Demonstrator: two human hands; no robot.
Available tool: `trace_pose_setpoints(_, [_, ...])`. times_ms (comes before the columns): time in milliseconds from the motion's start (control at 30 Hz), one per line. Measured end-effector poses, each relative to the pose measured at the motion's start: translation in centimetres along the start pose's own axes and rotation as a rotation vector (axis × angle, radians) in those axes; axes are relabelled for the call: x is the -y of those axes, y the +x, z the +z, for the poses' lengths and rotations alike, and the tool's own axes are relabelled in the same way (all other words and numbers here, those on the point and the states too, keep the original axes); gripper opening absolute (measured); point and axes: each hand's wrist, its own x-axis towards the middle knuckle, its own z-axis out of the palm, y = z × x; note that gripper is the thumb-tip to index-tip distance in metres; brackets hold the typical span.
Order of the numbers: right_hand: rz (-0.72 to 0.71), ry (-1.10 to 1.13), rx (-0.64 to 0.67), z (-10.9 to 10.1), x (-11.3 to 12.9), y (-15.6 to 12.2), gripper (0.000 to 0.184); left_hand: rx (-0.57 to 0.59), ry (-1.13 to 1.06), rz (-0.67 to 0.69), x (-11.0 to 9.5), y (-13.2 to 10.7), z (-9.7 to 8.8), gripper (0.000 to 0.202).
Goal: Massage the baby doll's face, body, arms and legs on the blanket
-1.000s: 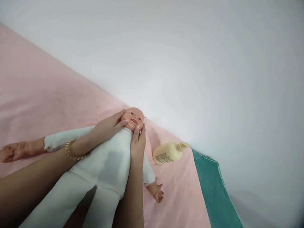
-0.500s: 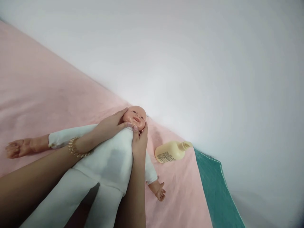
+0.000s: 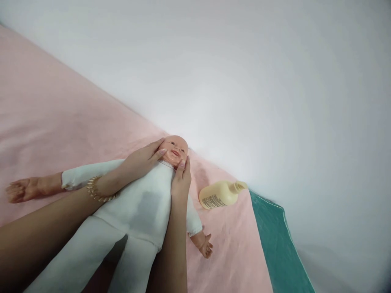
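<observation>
A baby doll [image 3: 143, 199] with a white cloth body lies on its back, its plastic arms spread to both sides. My left hand [image 3: 143, 160], with a beaded bracelet at the wrist, cups one side of the doll's head [image 3: 175, 147], the thumb on the cheek near the chin. On the opposite side, my right hand [image 3: 182, 181] holds the head with its thumb against the other cheek. Fingers of both hands are partly hidden behind the head.
A pale yellow pump bottle [image 3: 218, 195] stands right of the doll on a pink sheet [image 3: 232, 244]. Green cloth [image 3: 275, 236] shows past the sheet's right edge. Behind everything rises a plain white wall [image 3: 244, 81].
Both thumbs have moved apart, from close together beneath the chin outward and up along the cheeks. The doll and bottle stay in place.
</observation>
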Motion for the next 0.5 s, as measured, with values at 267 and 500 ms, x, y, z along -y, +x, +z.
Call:
trace_pose_setpoints(267, [0.026, -0.001, 0.049, -0.02, 0.44, -0.18, 0.086, 0.03, -0.078, 0.009, 0.72, 0.38, 0.29, 0.076])
trace_pose_setpoints(500, [-0.009, 0.016, 0.048, -0.02, 0.32, -0.17, 0.076, 0.02, -0.061, 0.02, 0.04, 0.12, -0.02, 0.067])
